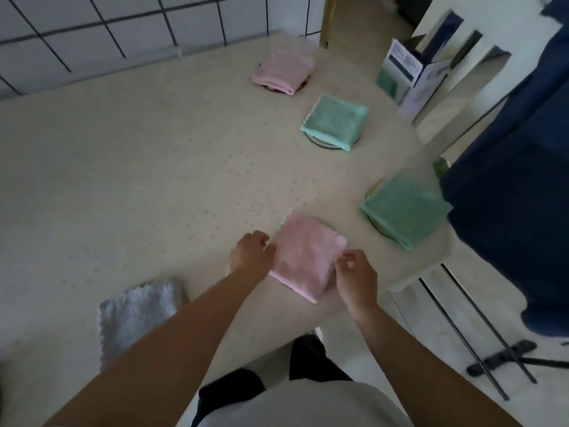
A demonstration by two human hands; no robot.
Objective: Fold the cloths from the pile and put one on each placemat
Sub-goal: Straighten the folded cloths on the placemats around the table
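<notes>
Grey cloth (138, 315) lies flat near the tabletop (123, 180) front edge, unfolded. Left hand (251, 252) and right hand (357, 277) pinch opposite sides of the folded pink cloth (304, 257); soft, light, limp, so grip by edges. Lots of bare tabletop to the left; rim close on the right.

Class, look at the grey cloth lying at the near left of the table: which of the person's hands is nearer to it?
Left. The left hand holds the left edge of the pink cloth, up and right of the grey cloth. The right hand holds the pink cloth's far edge, farther away.
</notes>
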